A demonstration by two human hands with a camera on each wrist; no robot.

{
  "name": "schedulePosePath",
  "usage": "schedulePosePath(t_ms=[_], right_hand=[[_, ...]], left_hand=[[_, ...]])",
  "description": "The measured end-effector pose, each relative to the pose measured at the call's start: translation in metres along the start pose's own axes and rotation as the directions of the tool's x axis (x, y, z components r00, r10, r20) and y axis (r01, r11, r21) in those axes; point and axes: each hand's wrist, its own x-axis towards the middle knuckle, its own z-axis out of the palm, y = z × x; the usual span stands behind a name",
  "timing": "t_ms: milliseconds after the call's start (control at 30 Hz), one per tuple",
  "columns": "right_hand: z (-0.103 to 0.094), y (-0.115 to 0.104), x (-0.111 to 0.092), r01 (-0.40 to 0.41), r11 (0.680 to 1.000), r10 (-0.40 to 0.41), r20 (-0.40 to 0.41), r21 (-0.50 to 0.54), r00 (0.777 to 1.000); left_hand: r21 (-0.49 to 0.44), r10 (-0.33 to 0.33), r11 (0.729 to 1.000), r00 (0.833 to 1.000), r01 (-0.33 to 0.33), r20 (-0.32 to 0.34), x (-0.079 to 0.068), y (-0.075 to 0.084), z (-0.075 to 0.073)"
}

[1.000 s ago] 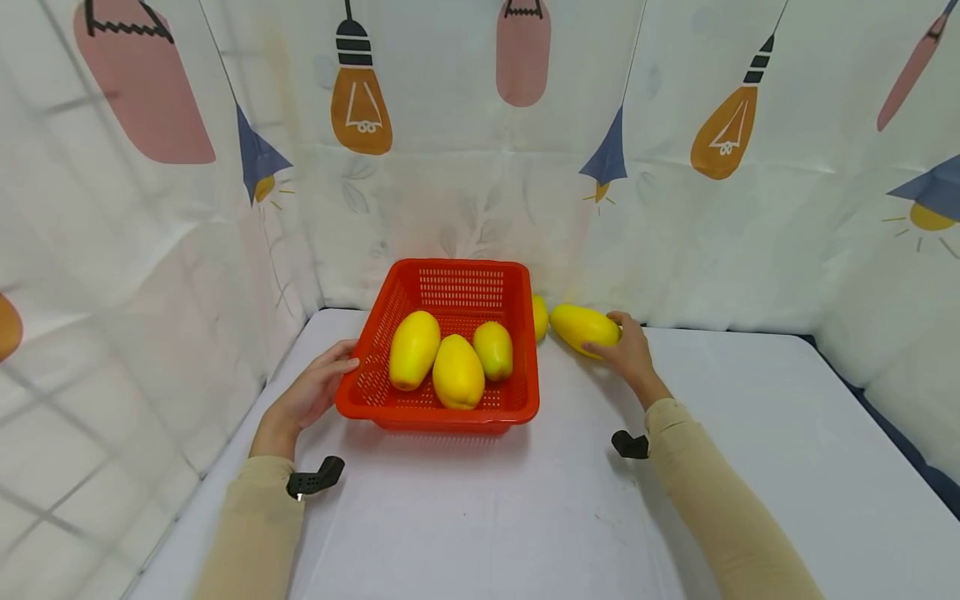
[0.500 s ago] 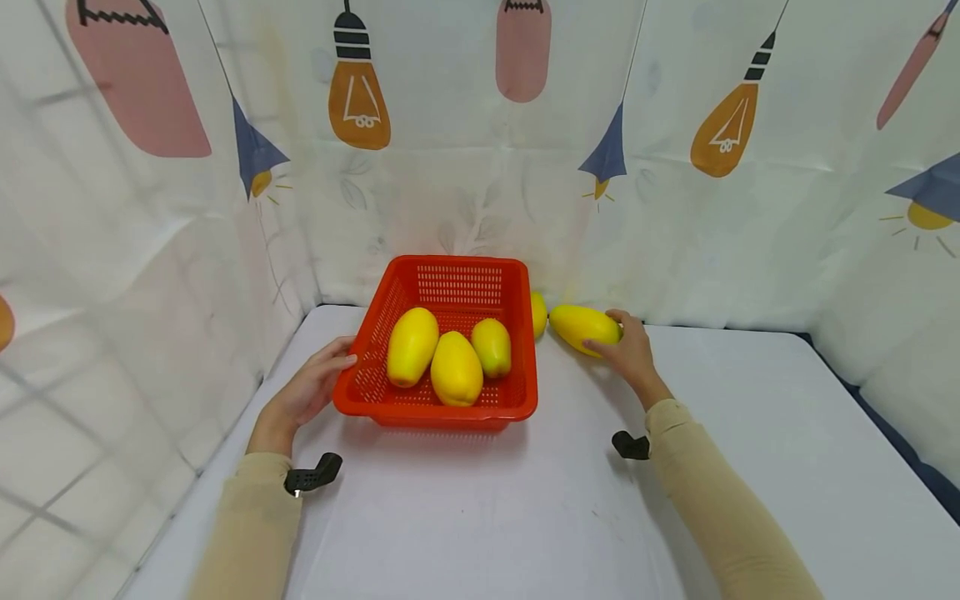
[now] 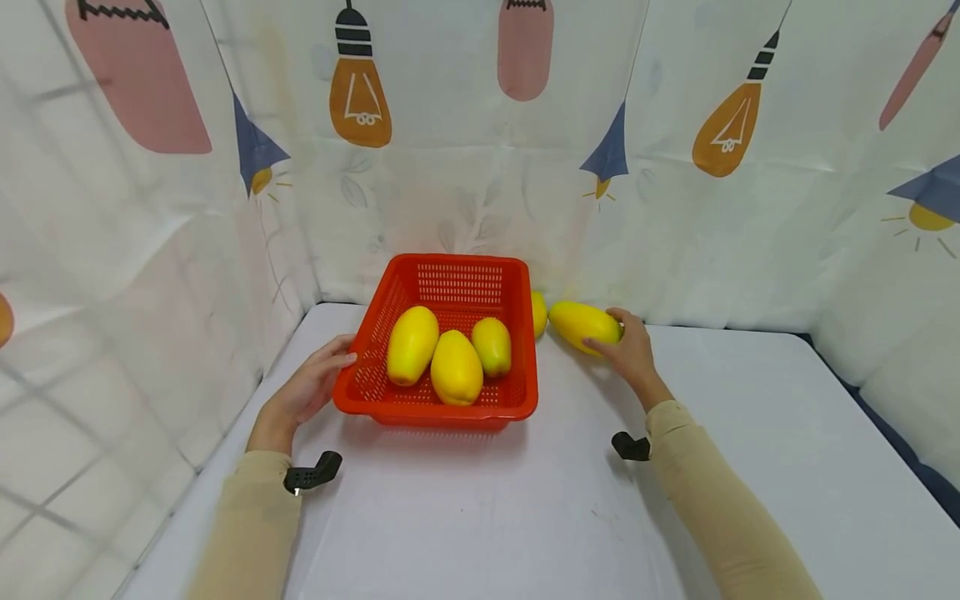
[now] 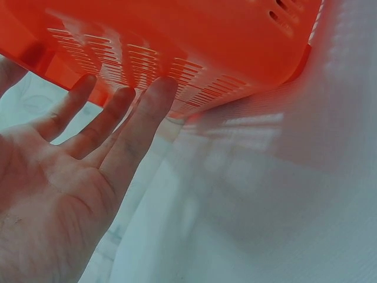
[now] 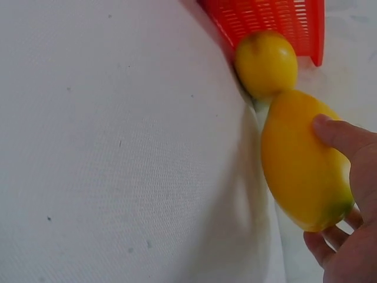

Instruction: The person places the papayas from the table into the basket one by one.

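- Basket [image 3: 435,413]: red, perforated, on the far left part of the table [image 3: 487,517].
- Left fruit [image 3: 412,346]: yellow, long, lying in the basket at its left.
- Near fruit [image 3: 457,367]: yellow, in the basket, middle of the three and closest to the near rim.
- Small fruit [image 3: 492,347]: yellow with a greenish tinge, in the basket at its right.
- Far fruit [image 3: 539,314]: yellow, just right of the basket and partly hidden by it.
- Held fruit [image 3: 584,325]: yellow, long, at the far side of the table, right of the far fruit — touching it or just beside it, cannot tell which; green patch at its right end.
- Right hand [image 3: 632,354]: grips the held fruit, thumb on one side, fingers curled round the right end.
- Left hand [image 3: 309,387]: at the basket's left side, fingers straight and slightly apart, fingertips at the outer wall.
- Sleeves, two: beige, left [image 3: 251,525] and right [image 3: 720,492] — a black wrist device at each cuff.
- Cloth [image 3: 450,200]: white backdrop beyond the table, printed with orange bulbs and blue lamps.
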Motion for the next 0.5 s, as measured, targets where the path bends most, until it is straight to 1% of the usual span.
schedulePosePath(t_ms=[267,500], right_hand=[[-0.0019,-0.0019,0.0,0.018,1.0,-0.018,-0.017,0.017,1.0],[-0.0041,-0.0085,-0.0004,0.038,0.999,-0.037,-0.034,0.031,0.999]], left_hand=[[-0.002,-0.006,1.0,1.0,0.006,-0.001,0.0003,0.0001,-0.0007],[-0.011,0.0,1.0,1.0,0.0,0.006,-0.0004,0.0007,0.0002]])
